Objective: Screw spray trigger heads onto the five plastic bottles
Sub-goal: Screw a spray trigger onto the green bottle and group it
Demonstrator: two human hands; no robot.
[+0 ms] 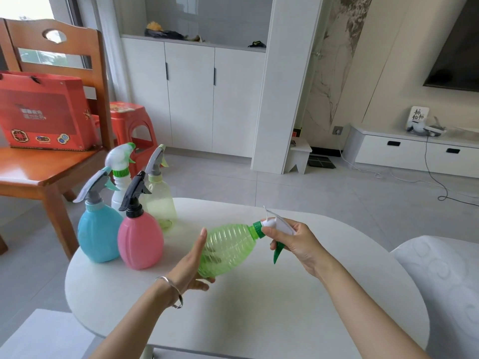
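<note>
A clear green ribbed bottle (228,248) lies tilted above the white table (259,320), its neck pointing right. My left hand (193,265) cups its base from below and the left side. My right hand (293,242) grips the white trigger head (277,224), which sits on the green collar at the bottle's neck; its green lever hangs down below my fingers. At the table's far left stand a blue bottle (98,231), a pink bottle (141,242), a white bottle (120,187) and a pale yellow bottle (159,200), each upright with a trigger head on top.
A wooden chair (39,174) with a red gift box (44,112) stands left of the table, a red plastic stool (132,125) behind it. White cabinets line the far wall. A patterned white cushion (440,275) lies at the right edge.
</note>
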